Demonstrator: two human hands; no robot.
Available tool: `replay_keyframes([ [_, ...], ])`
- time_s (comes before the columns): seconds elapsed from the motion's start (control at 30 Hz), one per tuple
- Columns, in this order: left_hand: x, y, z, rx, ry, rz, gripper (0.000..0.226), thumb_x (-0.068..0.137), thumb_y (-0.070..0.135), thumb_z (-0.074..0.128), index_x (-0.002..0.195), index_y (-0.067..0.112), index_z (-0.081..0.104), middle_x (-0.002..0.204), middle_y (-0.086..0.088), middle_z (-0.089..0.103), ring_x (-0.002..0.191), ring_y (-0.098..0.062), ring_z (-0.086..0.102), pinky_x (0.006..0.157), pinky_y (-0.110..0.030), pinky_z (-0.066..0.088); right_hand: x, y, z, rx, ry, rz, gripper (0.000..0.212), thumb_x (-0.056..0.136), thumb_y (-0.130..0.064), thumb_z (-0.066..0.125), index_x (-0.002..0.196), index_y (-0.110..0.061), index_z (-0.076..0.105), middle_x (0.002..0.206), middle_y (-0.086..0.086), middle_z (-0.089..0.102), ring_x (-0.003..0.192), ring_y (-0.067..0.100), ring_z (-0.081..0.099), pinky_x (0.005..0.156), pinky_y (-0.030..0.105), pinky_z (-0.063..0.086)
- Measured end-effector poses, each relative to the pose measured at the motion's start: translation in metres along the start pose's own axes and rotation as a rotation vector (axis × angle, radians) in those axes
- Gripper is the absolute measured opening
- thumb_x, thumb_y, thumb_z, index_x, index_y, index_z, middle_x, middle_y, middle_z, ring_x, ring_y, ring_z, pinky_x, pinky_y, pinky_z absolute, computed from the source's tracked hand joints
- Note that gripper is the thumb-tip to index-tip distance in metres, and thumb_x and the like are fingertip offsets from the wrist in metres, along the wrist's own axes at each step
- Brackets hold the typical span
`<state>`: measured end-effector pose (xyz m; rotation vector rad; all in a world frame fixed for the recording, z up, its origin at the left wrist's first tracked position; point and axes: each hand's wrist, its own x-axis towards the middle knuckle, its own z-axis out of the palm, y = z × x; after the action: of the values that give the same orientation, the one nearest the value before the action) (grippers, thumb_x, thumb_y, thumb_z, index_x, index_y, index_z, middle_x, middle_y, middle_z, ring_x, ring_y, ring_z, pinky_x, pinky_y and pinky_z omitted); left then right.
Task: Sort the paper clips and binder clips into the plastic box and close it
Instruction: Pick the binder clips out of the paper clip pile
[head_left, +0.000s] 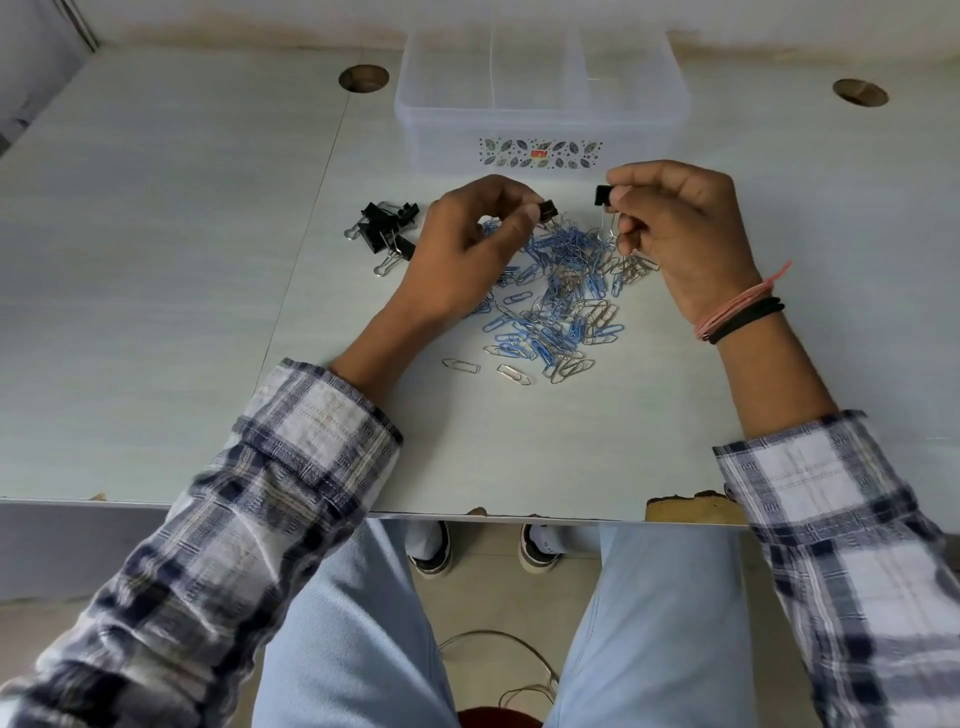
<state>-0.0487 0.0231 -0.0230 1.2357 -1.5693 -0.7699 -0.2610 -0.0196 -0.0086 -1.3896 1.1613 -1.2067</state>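
A heap of blue and silver paper clips (558, 299) lies on the white table in front of me. My left hand (467, 244) pinches a small black binder clip (548, 210) above the heap's far left side. My right hand (685, 228) holds another black binder clip (602, 196) by its wire handles, and a few paper clips dangle from it. A group of black binder clips (384, 234) sits on the table left of my left hand. The clear plastic box (540, 104), open and divided into compartments, stands behind the heap; its compartments look empty.
Two round cable holes (363, 78) (860, 92) are cut into the table at the back left and back right. The table's front edge (691, 506) is chipped near my right sleeve. No lid is in view.
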Motion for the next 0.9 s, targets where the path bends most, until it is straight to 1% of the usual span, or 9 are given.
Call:
replay_keyframes([
  [0.1, 0.000, 0.000, -0.002, -0.084, 0.041, 0.000, 0.021, 0.104, 0.021, 0.057, 0.110, 0.004, 0.068, 0.098, -0.008, 0.072, 0.076, -0.019, 0.057, 0.065, -0.035, 0.044, 0.001, -0.005, -0.011, -0.031, 0.086, -0.029, 0.015, 0.083, -0.002, 0.069, 0.097, 0.004, 0.073, 0.077, 0.017, 0.068, 0.055, 0.018, 0.054, 0.050, 0.026, 0.046],
  [0.17, 0.001, -0.001, -0.006, -0.114, 0.067, 0.019, 0.023, 0.106, 0.019, 0.053, 0.112, 0.001, 0.067, 0.099, -0.006, 0.074, 0.087, -0.012, 0.064, 0.074, -0.034, 0.049, 0.005, -0.006, -0.027, -0.096, 0.187, -0.034, 0.008, 0.079, -0.005, 0.070, 0.086, -0.005, 0.075, 0.079, 0.017, 0.071, 0.053, 0.017, 0.053, 0.048, 0.025, 0.044],
  [0.27, 0.002, -0.003, -0.007, -0.132, 0.113, 0.016, 0.025, 0.107, 0.019, 0.052, 0.112, -0.001, 0.066, 0.092, -0.001, 0.071, 0.083, -0.009, 0.062, 0.078, -0.032, 0.051, 0.014, 0.003, -0.050, -0.331, 0.260, -0.036, 0.013, 0.078, -0.013, 0.068, 0.075, -0.023, 0.076, 0.077, 0.004, 0.076, 0.060, 0.008, 0.062, 0.059, 0.025, 0.050],
  [0.4, 0.004, -0.005, -0.006, -0.175, 0.112, -0.022, 0.027, 0.107, 0.022, 0.054, 0.113, -0.001, 0.066, 0.089, -0.002, 0.071, 0.074, -0.012, 0.056, 0.066, -0.024, 0.047, 0.015, 0.012, -0.055, -0.548, 0.203, -0.128, 0.017, 0.082, -0.019, 0.069, 0.091, -0.011, 0.081, 0.085, 0.008, 0.077, 0.079, 0.017, 0.073, 0.081, 0.027, 0.059],
  [0.5, 0.003, -0.005, -0.007, -0.203, 0.110, -0.040, 0.026, 0.105, 0.020, 0.057, 0.110, -0.003, 0.067, 0.086, -0.001, 0.072, 0.068, -0.011, 0.055, 0.061, -0.023, 0.045, 0.016, 0.015, -0.052, -0.665, 0.142, -0.200, 0.017, 0.086, -0.019, 0.071, 0.094, -0.007, 0.081, 0.087, 0.011, 0.078, 0.078, 0.019, 0.072, 0.080, 0.023, 0.057],
  [0.6, 0.003, -0.005, -0.011, -0.209, 0.131, -0.042, 0.025, 0.103, 0.019, 0.061, 0.108, -0.003, 0.069, 0.088, -0.004, 0.075, 0.065, -0.012, 0.057, 0.060, -0.027, 0.047, 0.017, 0.017, -0.053, -0.713, 0.189, -0.233, 0.020, 0.086, -0.023, 0.073, 0.095, -0.006, 0.080, 0.088, 0.012, 0.077, 0.075, 0.016, 0.068, 0.080, 0.025, 0.056],
  [0.7, 0.005, -0.004, -0.023, -0.184, 0.186, -0.040, 0.024, 0.100, 0.018, 0.065, 0.107, -0.003, 0.071, 0.091, -0.012, 0.077, 0.066, -0.013, 0.063, 0.061, -0.025, 0.049, 0.016, 0.015, -0.051, -0.708, 0.226, -0.256, 0.020, 0.086, -0.025, 0.072, 0.094, -0.008, 0.080, 0.085, 0.007, 0.075, 0.065, 0.008, 0.060, 0.071, 0.016, 0.049],
  [0.77, 0.009, -0.007, -0.038, -0.162, 0.264, -0.042, 0.021, 0.097, 0.017, 0.067, 0.103, -0.003, 0.074, 0.089, -0.011, 0.077, 0.064, -0.010, 0.064, 0.061, -0.022, 0.049, 0.013, 0.014, -0.049, -0.714, 0.175, -0.268, 0.021, 0.086, -0.029, 0.073, 0.097, -0.012, 0.079, 0.084, 0.001, 0.071, 0.061, 0.002, 0.055, 0.068, 0.011, 0.043],
  [0.9, 0.014, -0.023, -0.072, -0.009, 0.442, -0.122, 0.017, 0.092, 0.029, 0.070, 0.090, 0.015, 0.079, 0.080, -0.006, 0.077, 0.067, -0.012, 0.062, 0.063, -0.029, 0.050, 0.011, 0.016, -0.044, -0.817, 0.079, -0.294, 0.019, 0.085, -0.027, 0.077, 0.098, -0.014, 0.079, 0.086, -0.001, 0.062, 0.068, 0.015, 0.053, 0.066, 0.002, 0.035],
])
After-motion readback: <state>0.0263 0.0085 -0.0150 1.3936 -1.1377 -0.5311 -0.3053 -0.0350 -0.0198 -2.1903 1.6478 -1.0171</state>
